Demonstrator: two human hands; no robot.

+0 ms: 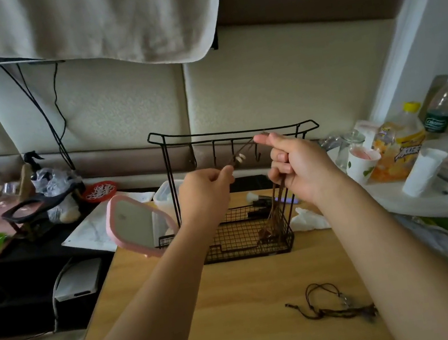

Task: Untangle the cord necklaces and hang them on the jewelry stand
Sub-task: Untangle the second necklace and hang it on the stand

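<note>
Dim, soft indoor light; brighter toward right side. Shadows faint. Wide-angle bending at edges. Lower-left corner blurred. Slight softness overall; no glare.

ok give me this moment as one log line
left hand pinches brown necklace | right hand holds its cords near stand | not hung yet | dark necklace on table
</note>
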